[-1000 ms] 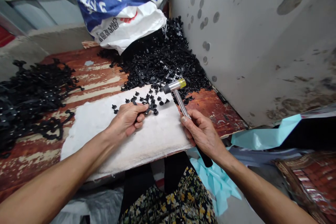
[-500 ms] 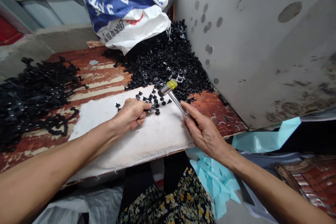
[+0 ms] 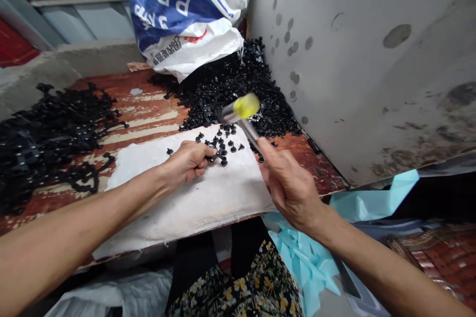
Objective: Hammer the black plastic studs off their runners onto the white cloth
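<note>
My left hand (image 3: pixel 195 160) rests on the white cloth (image 3: pixel 178 208) and pinches a small black part (image 3: pixel 212 157) between thumb and fingers. Around that part stand several small black round-headed pieces (image 3: pixel 233 149) on the cloth. My right hand (image 3: pixel 292 185) is wrapped round the metal handle of a mallet (image 3: pixel 247 129). Its head, with a yellow face (image 3: pixel 247 106) and a dark opposite face, is raised above the cloth and blurred by motion. The exact shape of the pinched part is partly hidden by my fingers.
A big heap of black parts (image 3: pixel 226 89) lies at the back under a white and blue sack (image 3: pixel 186 20). More joined black parts (image 3: pixel 48 138) pile up at the left. A grey panel (image 3: pixel 353 69) walls the right side. Turquoise strips (image 3: pixel 301 262) hang below the table edge.
The mallet in my right hand has risen from the small pieces and now blurs with motion. My left hand keeps its pinch in place. The view has shifted slightly.
</note>
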`<state>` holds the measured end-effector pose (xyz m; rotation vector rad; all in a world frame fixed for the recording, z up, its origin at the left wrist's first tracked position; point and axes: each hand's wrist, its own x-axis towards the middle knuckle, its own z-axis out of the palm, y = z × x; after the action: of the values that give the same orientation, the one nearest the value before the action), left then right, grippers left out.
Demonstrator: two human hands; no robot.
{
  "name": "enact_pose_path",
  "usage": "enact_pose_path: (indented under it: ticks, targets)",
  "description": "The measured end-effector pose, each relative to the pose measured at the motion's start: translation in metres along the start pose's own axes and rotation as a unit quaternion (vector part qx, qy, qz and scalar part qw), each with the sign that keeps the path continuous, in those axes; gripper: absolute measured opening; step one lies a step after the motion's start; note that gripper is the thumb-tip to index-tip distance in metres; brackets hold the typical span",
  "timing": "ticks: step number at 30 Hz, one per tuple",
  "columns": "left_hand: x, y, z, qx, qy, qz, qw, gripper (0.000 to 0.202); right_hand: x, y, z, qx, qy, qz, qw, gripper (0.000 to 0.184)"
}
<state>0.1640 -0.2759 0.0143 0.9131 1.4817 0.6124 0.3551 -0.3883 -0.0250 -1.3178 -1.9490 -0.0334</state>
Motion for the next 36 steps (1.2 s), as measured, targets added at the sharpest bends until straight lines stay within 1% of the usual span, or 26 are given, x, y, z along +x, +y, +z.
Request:
enact_pose_path:
  ticks: [2, 3, 4, 5, 7, 8, 9, 10, 11, 12, 13, 14, 15, 17, 18, 20, 22, 23, 24, 26, 28, 30, 33, 36]
  targets:
    - [0.002, -0.001, 0.000, -0.005, 0.007, -0.006, 1.000, 0.027, 0.000, 0.003, 0.001, -0.036, -0.073, 0.016, 0.997, 0.062]
    - [0.003, -0.002, 0.000, -0.009, 0.007, -0.010, 1.000, 0.026, 0.000, 0.003, 0.002, -0.039, -0.095, 0.027, 0.994, 0.061]
    - [0.004, -0.003, -0.001, -0.016, 0.008, -0.012, 1.000, 0.025, 0.000, 0.003, 0.001, -0.028, -0.094, 0.034, 0.995, 0.062]
    - [0.005, -0.004, -0.001, -0.023, 0.007, -0.015, 1.000, 0.024, 0.001, 0.001, 0.000, -0.007, -0.070, 0.035, 0.997, 0.063]
    - [0.007, -0.005, -0.001, -0.030, 0.000, -0.018, 0.999, 0.023, 0.000, -0.004, -0.002, 0.035, 0.005, 0.020, 0.999, 0.064]
    - [0.008, -0.006, -0.001, -0.030, -0.001, -0.017, 0.999, 0.023, 0.000, -0.006, -0.002, 0.041, 0.028, 0.015, 0.999, 0.063]
    - [0.009, -0.006, -0.001, -0.026, -0.001, -0.014, 1.000, 0.024, -0.001, -0.007, -0.001, 0.035, 0.033, 0.018, 0.999, 0.062]
    - [0.009, -0.006, -0.001, -0.020, 0.000, -0.010, 1.000, 0.025, -0.001, -0.007, 0.000, 0.019, 0.005, 0.027, 0.999, 0.061]
    - [0.008, -0.006, 0.000, -0.013, 0.002, -0.006, 1.000, 0.025, -0.002, -0.005, 0.002, 0.002, -0.043, 0.038, 0.998, 0.060]
    - [0.006, -0.005, -0.001, -0.008, 0.006, -0.003, 1.000, 0.026, -0.002, -0.002, 0.003, -0.004, -0.086, 0.052, 0.995, 0.059]
    - [0.004, -0.004, -0.001, -0.004, 0.007, -0.004, 1.000, 0.027, -0.003, 0.000, 0.004, 0.007, -0.112, 0.066, 0.992, 0.058]
    - [0.001, -0.003, -0.002, -0.002, 0.004, -0.004, 1.000, 0.028, -0.003, 0.002, 0.004, 0.031, -0.111, 0.075, 0.991, 0.057]
    - [-0.003, -0.001, -0.003, 0.000, -0.007, -0.005, 1.000, 0.028, -0.003, 0.004, 0.003, 0.064, -0.088, 0.084, 0.991, 0.055]
    - [-0.013, 0.001, -0.007, 0.003, -0.044, -0.008, 0.999, 0.026, -0.005, 0.005, -0.001, 0.133, -0.009, 0.110, 0.985, 0.049]
    - [-0.017, 0.001, -0.008, 0.007, -0.069, -0.007, 0.998, 0.023, -0.007, 0.006, -0.002, 0.163, 0.025, 0.137, 0.977, 0.046]
    - [-0.024, 0.002, -0.009, 0.024, -0.119, -0.002, 0.993, 0.018, -0.012, 0.008, -0.003, 0.222, 0.050, 0.222, 0.948, 0.044]
    - [-0.027, 0.001, -0.006, 0.050, -0.144, 0.022, 0.988, 0.019, -0.017, 0.012, -0.001, 0.289, 0.038, 0.311, 0.905, 0.046]
    - [-0.026, 0.000, -0.002, 0.066, -0.150, 0.040, 0.986, 0.020, -0.019, 0.015, 0.000, 0.321, 0.031, 0.342, 0.882, 0.048]
    - [-0.024, 0.000, 0.001, 0.081, -0.151, 0.060, 0.983, 0.022, -0.021, 0.017, 0.002, 0.347, 0.027, 0.362, 0.865, 0.051]
    - [-0.019, -0.001, 0.009, 0.110, -0.145, 0.098, 0.978, 0.028, -0.022, 0.019, 0.003, 0.375, 0.031, 0.377, 0.846, 0.054]
    - [-0.014, -0.001, 0.016, 0.132, -0.135, 0.118, 0.975, 0.033, -0.022, 0.019, 0.003, 0.379, 0.034, 0.376, 0.845, 0.054]
    - [-0.011, -0.001, 0.019, 0.144, -0.119, 0.126, 0.974, 0.037, -0.023, 0.018, 0.003, 0.372, 0.035, 0.369, 0.851, 0.053]
    - [-0.008, -0.002, 0.020, 0.145, -0.114, 0.126, 0.975, 0.036, -0.025, 0.018, 0.003, 0.359, 0.038, 0.354, 0.863, 0.049]
    - [-0.007, -0.003, 0.019, 0.140, -0.118, 0.116, 0.976, 0.037, -0.026, 0.020, 0.004, 0.364, 0.042, 0.350, 0.862, 0.048]
